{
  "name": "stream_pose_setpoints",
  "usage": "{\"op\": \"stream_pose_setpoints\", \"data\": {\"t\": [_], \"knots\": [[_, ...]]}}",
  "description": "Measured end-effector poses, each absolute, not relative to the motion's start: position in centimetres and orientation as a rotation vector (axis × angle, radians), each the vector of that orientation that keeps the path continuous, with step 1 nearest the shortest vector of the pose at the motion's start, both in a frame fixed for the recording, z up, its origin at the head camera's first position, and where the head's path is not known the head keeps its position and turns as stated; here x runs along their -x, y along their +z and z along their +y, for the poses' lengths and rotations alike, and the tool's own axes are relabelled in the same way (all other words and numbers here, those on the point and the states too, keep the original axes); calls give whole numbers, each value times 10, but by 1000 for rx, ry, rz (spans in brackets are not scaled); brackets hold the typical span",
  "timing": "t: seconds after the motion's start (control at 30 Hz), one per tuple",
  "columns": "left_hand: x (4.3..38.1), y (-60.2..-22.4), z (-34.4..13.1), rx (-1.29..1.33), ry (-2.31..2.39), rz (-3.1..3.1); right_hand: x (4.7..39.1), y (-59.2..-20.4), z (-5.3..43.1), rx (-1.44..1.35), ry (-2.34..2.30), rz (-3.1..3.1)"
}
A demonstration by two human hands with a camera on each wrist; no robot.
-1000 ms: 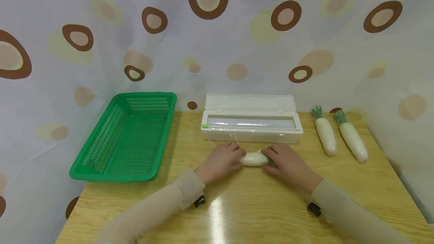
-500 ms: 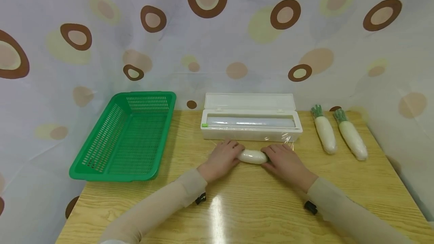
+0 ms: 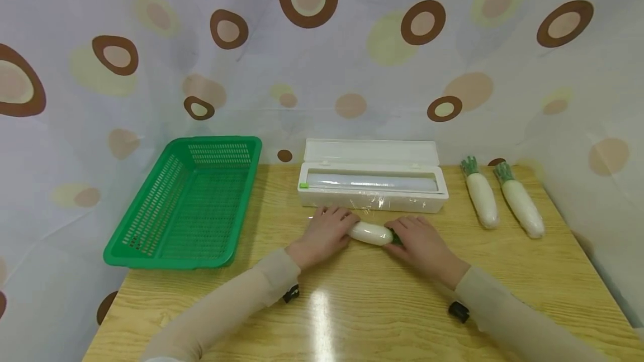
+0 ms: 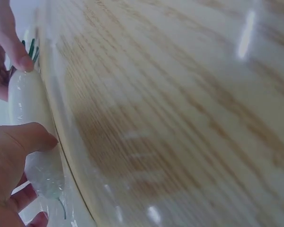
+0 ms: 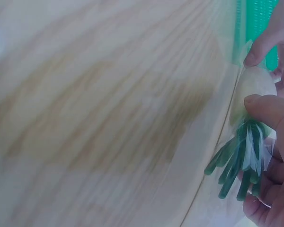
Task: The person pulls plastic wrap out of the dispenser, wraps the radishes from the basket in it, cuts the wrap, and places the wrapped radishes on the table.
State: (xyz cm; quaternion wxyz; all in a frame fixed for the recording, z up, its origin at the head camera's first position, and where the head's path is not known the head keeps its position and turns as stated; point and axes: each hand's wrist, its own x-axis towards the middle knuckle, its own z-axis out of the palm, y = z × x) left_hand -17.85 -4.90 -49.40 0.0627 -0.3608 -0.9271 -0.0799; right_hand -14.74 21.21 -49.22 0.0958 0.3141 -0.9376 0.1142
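Note:
A white radish [image 3: 371,233] with green stems lies crosswise between my hands, in front of the cling film box [image 3: 327,200]. Clear film covers it and bunches at the ends. My left hand [image 3: 322,236] grips the tip end, its thumb [image 4: 35,138] over the radish in the left wrist view. At the stem end my right hand [image 3: 422,247] holds on, thumb [image 5: 265,108] on top. Cut green stems [image 5: 241,163], with film around them, stick out beneath that thumb in the right wrist view. The fingers hide both ends in the head view.
Behind the hands, the white box stands with its lid [image 3: 372,152] up and a film roll [image 3: 372,181] inside. Two more film-wrapped radishes [image 3: 482,200] lie at the right. A green basket [image 3: 233,228] sits at the left. A patterned cloth [image 3: 322,71] hangs behind the wooden table [image 3: 382,317].
Both hands have shifted slightly left with the radish, which now slants a little. More of its green stem end shows beside the right hand. Film glints before the box have moved.

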Motion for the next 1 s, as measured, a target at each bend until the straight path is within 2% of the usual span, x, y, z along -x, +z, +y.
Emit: {"op": "stream_pose_setpoints", "data": {"t": [0.3,0.73,1.0], "knots": [[179,-494,-56,1163,-240,-2795,145,-489,214,-953,446,-2821],[132,-493,-59,1297,-388,-2894,120,-487,235,-1163,560,-2934],[127,-503,-63,1300,-531,-2898,114,-491,242,-1155,700,-2909]]}}
